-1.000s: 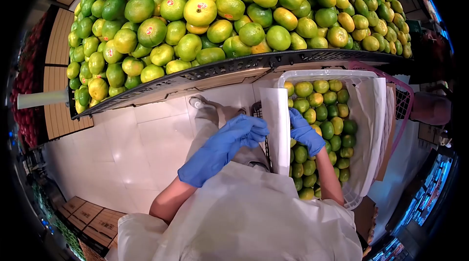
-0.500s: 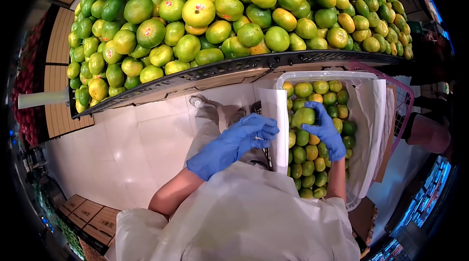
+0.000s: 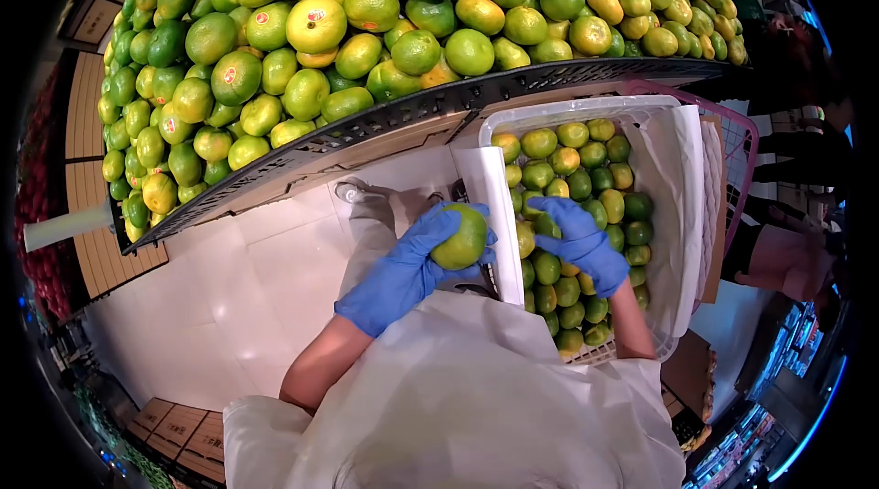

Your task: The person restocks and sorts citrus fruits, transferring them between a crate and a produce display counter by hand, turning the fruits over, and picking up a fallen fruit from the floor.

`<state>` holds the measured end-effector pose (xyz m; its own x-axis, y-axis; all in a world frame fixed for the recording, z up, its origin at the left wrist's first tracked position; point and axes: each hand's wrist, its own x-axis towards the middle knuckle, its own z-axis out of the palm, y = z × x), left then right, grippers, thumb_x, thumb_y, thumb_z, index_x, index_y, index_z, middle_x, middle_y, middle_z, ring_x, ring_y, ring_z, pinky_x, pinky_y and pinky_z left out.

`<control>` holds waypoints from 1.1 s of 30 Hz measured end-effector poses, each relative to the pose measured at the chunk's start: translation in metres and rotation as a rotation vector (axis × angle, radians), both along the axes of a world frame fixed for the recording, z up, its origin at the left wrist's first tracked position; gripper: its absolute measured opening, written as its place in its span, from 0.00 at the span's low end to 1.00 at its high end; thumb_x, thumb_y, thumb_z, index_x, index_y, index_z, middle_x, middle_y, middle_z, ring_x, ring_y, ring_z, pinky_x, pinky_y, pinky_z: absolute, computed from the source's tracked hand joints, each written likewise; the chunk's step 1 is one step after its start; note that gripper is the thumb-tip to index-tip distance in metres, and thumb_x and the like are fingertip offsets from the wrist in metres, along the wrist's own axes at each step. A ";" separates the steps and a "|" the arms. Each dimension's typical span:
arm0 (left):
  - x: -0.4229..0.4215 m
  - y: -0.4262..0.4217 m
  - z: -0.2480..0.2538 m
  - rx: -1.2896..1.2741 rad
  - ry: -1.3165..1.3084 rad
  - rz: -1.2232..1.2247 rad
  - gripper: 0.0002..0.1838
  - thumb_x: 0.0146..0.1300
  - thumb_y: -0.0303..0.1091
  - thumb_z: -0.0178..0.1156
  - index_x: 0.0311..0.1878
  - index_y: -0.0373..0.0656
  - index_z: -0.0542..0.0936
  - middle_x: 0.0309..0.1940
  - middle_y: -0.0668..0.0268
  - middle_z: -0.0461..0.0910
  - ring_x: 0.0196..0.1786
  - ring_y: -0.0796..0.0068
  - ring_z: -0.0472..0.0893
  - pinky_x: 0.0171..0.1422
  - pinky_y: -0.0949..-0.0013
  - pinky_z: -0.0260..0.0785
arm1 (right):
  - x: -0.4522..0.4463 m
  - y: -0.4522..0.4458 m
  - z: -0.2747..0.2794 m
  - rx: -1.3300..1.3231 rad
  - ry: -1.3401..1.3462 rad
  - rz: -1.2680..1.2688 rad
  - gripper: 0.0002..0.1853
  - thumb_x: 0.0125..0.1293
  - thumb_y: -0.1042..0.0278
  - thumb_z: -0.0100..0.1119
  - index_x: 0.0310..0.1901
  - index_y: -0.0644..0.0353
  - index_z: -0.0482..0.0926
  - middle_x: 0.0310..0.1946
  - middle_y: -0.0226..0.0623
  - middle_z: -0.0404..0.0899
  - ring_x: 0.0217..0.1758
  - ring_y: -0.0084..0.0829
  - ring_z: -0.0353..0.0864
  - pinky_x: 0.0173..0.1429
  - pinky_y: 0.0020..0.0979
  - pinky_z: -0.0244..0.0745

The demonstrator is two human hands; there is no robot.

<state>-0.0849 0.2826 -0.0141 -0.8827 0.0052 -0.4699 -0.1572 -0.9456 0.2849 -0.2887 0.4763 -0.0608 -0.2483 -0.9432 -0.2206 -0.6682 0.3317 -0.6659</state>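
Observation:
A green citrus fruit (image 3: 461,237) rests in my blue-gloved left hand (image 3: 403,271), whose fingers wrap round it just left of the crate. Over the fruit in the white crate (image 3: 574,111) is my right hand (image 3: 586,246), also in a blue glove. Its fingers are apart and point left, with a yellowish-green fruit (image 3: 525,238) just beneath their tips. Rows of green and yellow fruit (image 3: 569,316) fill the crate, and white paper (image 3: 666,205) lines its sides.
A large heap of citrus (image 3: 366,8) lies behind a black slatted edge (image 3: 366,127) across the top. A pink basket (image 3: 746,155) stands right of the crate. Another person (image 3: 783,255) is at the far right. Brown boxes (image 3: 179,434) sit at the lower left.
The large green fruit has passed from my right hand to my left hand, which has closed on it. My right hand has opened. The view has shifted slightly, with the scene moving left and up.

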 end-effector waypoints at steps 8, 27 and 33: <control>-0.006 0.006 -0.001 0.104 -0.193 0.019 0.20 0.70 0.42 0.50 0.54 0.34 0.72 0.46 0.57 0.78 0.48 0.66 0.80 0.53 0.66 0.75 | 0.022 0.007 -0.081 0.172 0.249 0.314 0.29 0.49 0.52 0.66 0.52 0.54 0.71 0.38 0.44 0.72 0.46 0.44 0.72 0.52 0.41 0.67; 0.012 -0.014 0.037 -0.038 0.094 0.025 0.38 0.65 0.62 0.47 0.64 0.37 0.62 0.46 0.50 0.77 0.30 0.66 0.81 0.26 0.71 0.74 | 0.017 -0.065 0.099 -0.464 -0.608 -0.218 0.34 0.48 0.65 0.70 0.59 0.62 0.69 0.57 0.48 0.71 0.61 0.46 0.70 0.64 0.38 0.64; 0.042 -0.021 0.040 -0.136 0.131 0.122 0.40 0.65 0.65 0.44 0.63 0.35 0.64 0.38 0.52 0.79 0.29 0.68 0.80 0.26 0.71 0.71 | -0.003 0.018 -0.046 0.219 0.462 0.210 0.31 0.48 0.59 0.67 0.56 0.54 0.69 0.42 0.43 0.72 0.46 0.44 0.73 0.49 0.40 0.69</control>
<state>-0.0433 0.2616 0.0262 -0.9263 -0.1607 -0.3407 0.0021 -0.9066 0.4220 -0.2922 0.4947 -0.1070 -0.1773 -0.9273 -0.3297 -0.9414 0.2574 -0.2178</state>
